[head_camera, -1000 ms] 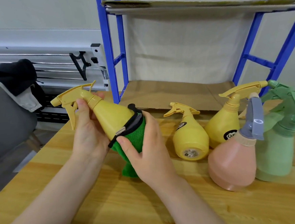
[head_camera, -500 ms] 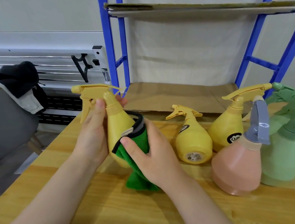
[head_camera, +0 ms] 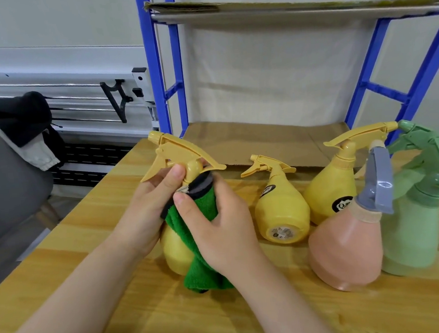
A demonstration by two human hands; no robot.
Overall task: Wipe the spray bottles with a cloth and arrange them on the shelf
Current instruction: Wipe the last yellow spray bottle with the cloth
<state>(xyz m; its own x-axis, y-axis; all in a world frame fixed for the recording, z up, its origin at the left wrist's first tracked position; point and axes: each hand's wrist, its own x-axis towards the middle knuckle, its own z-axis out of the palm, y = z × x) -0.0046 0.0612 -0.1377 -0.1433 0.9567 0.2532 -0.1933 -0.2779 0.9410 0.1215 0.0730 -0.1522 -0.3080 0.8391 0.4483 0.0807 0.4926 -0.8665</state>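
Observation:
My left hand (head_camera: 148,214) grips a yellow spray bottle (head_camera: 176,251) at its neck, just under the trigger head, and the bottle stands nearly upright on the wooden table (head_camera: 89,255). My right hand (head_camera: 218,227) presses a green cloth (head_camera: 191,226) with a black edge around the bottle's upper body. To the right lie or stand a small yellow bottle (head_camera: 282,214) tipped on its side, a second yellow bottle (head_camera: 333,186), a pink bottle (head_camera: 348,248) with a grey trigger, and a pale green bottle (head_camera: 414,224).
A blue metal shelf frame (head_camera: 159,79) stands behind the table, with a cardboard-lined lower shelf (head_camera: 263,139) at table height and an upper shelf (head_camera: 293,10). A grey chair (head_camera: 7,183) with dark clothing draped on it is at the left.
The held yellow bottle went from tilted with its trigger pointing left to upright on the table. My right hand slid the cloth up toward the bottle's neck.

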